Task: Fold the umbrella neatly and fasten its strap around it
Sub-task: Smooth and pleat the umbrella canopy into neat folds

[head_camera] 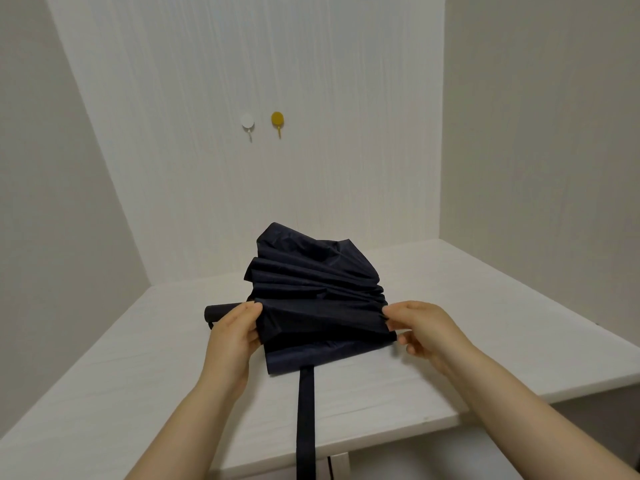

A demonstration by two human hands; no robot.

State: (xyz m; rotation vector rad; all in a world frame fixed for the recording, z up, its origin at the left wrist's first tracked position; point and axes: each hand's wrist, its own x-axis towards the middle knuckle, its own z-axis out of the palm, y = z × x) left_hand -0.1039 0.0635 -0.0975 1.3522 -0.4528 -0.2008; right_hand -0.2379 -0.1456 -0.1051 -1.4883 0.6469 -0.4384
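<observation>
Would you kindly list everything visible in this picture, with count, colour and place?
umbrella: one, navy, collapsed with loose pleats, on the table in the middle
strap: one, navy, hanging from the umbrella over the table's near edge
handle: one, black, poking out at the umbrella's left
table: one, white, in a corner
white hook: one, on the back wall
yellow hook: one, right of the white one
left hand: gripping the fabric's left end
right hand: fingers pinching the fabric's right end

You are looking at a white table (450,306) sitting in a corner beneath your hands. Pale walls (536,133) are closing it in ahead and on both sides. Beyond your hands, a white hook (248,122) and a yellow hook (277,120) are sticking to the far wall.
</observation>
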